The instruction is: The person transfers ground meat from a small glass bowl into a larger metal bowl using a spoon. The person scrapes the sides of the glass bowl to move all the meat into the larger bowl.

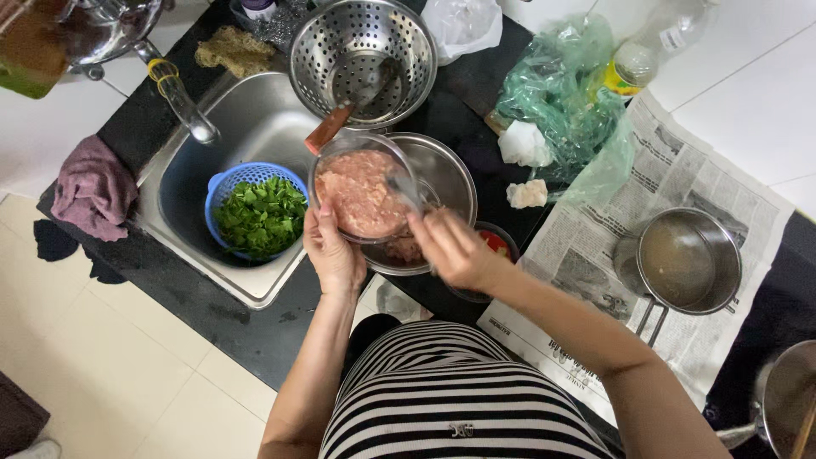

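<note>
Centre frame: left hand (333,255) gripping rim of clear glass bowl (361,189) of pink minced meat, tilted over steel bowl (442,174); right hand (455,248) pinching a utensil (406,194), blurred. Left: blue basket (223,189) of chopped greens in sink (263,115). Above: perforated steel colander (363,55). Right: newspaper (680,170) under steel pot (688,259).

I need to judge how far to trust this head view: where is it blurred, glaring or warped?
Head view: the right hand and the utensil it moves in the glass bowl are motion-blurred; the left hand on the bowl's rim is sharp. Light is soft and even, with mild sheen on the metal colander and the saucepan. Wide-angle bending shows toward the edges.
</note>
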